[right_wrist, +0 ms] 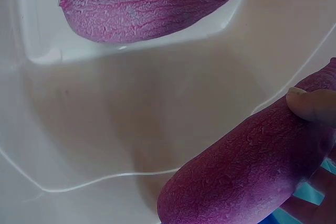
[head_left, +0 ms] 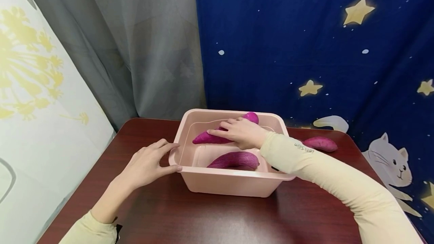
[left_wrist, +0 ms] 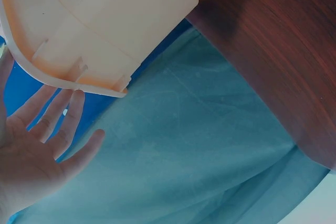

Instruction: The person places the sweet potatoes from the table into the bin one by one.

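Observation:
My right hand (head_left: 242, 133) grips a purple sweet potato (head_left: 207, 137) inside the pink plastic basin (head_left: 227, 183), its thumb over one side and fingers over the other. That same sweet potato fills the lower right of the right wrist view, tilted above the basin floor. A second purple sweet potato (head_left: 235, 160) lies on the floor of the basin near its front wall. My left hand (head_left: 149, 165) touches the basin's left rim with extended fingers and the thumb at the front corner. From the left wrist view, the fingertips (left_wrist: 77, 98) meet the rim from outside.
Another purple sweet potato (head_left: 320, 144) lies on the dark red wooden table (head_left: 152, 206), right of the basin and partly behind my right sleeve (head_left: 315, 168). Behind the table's back edge hang a grey curtain (head_left: 162, 48) and a blue star-patterned curtain (head_left: 271, 48).

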The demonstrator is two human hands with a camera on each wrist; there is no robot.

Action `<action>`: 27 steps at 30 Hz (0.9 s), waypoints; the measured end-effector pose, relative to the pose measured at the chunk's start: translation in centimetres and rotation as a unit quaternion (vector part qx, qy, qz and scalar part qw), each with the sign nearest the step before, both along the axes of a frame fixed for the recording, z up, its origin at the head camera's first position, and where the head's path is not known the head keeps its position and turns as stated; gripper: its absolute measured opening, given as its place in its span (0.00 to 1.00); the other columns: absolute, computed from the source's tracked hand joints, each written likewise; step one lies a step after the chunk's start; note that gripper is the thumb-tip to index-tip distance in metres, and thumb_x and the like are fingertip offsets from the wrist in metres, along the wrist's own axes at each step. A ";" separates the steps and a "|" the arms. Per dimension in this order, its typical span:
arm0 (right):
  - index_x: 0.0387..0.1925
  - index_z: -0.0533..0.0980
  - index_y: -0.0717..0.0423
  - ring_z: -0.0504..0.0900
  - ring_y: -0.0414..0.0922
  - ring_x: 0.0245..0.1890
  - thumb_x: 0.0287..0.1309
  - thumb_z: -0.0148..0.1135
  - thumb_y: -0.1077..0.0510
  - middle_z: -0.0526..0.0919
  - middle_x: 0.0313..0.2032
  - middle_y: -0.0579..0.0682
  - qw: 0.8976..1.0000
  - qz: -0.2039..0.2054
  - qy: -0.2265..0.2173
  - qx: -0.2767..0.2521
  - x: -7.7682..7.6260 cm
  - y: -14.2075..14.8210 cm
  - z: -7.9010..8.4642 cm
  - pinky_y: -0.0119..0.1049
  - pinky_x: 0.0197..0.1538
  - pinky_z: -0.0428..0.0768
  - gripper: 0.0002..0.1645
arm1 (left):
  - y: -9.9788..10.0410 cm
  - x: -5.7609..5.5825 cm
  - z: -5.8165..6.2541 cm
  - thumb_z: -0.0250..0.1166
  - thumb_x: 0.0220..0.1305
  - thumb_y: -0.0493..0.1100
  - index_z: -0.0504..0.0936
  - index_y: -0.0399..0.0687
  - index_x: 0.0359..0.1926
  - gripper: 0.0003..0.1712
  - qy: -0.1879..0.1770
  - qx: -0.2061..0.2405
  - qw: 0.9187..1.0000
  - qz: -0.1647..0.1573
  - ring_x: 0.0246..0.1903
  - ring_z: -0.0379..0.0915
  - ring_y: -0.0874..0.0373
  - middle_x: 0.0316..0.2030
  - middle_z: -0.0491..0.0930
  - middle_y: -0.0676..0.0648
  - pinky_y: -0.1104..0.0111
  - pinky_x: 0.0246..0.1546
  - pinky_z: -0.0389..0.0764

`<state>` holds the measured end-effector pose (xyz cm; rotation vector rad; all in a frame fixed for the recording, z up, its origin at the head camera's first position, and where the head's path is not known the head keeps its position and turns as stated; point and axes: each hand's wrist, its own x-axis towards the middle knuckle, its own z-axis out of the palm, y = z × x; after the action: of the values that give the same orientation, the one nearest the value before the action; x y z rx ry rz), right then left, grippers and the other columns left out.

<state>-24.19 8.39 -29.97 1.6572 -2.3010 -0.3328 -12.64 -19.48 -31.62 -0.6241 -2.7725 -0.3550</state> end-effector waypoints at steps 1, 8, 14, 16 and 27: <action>0.62 0.61 0.43 0.70 0.47 0.36 0.54 0.56 0.57 0.71 0.40 0.49 1.000 0.000 0.001 0.000 0.0 -0.1 -0.1 0.36 0.32 0.69 0.33 | 0.0 0.0 0.0 0.63 0.45 0.65 0.76 0.51 0.50 0.34 0.000 0.000 1.000 0.000 0.27 0.66 0.65 0.33 0.69 0.58 0.65 0.27 0.66; 0.61 0.63 0.43 0.70 0.47 0.34 0.50 0.59 0.57 0.72 0.38 0.50 1.000 0.004 -0.002 -0.004 0.0 -0.6 -0.9 0.38 0.37 0.70 0.34 | 0.0 -0.1 0.1 0.63 0.44 0.65 0.76 0.50 0.50 0.34 -0.004 0.000 1.000 0.001 0.26 0.66 0.64 0.32 0.69 0.58 0.65 0.26 0.66; 0.61 0.62 0.41 0.70 0.46 0.34 0.47 0.60 0.61 0.73 0.38 0.49 1.000 -0.011 -0.004 0.015 0.1 -1.0 -1.2 0.38 0.35 0.70 0.38 | 0.1 -0.1 0.0 0.63 0.44 0.65 0.76 0.51 0.50 0.35 -0.005 -0.003 1.000 0.002 0.27 0.66 0.65 0.32 0.69 0.58 0.65 0.27 0.66; 0.62 0.61 0.40 0.70 0.46 0.35 0.45 0.61 0.61 0.72 0.39 0.48 1.000 -0.018 -0.006 0.024 0.0 -1.1 -1.4 0.38 0.34 0.69 0.39 | 0.1 -0.1 0.0 0.62 0.44 0.66 0.76 0.51 0.50 0.35 -0.004 -0.003 1.000 0.004 0.27 0.66 0.65 0.32 0.69 0.58 0.65 0.27 0.66; 0.63 0.59 0.42 0.70 0.44 0.36 0.39 0.67 0.59 0.70 0.39 0.48 0.994 -0.041 -0.089 0.052 -0.2 -0.9 -2.5 0.36 0.33 0.71 0.46 | 0.1 0.0 -0.1 0.62 0.44 0.66 0.76 0.51 0.50 0.35 -0.004 -0.002 1.000 0.004 0.26 0.66 0.64 0.32 0.68 0.59 0.67 0.24 0.66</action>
<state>-24.35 7.46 -32.46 1.7059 -2.5275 -0.3405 -12.61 -19.38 -31.68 -0.6149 -2.7829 -0.3519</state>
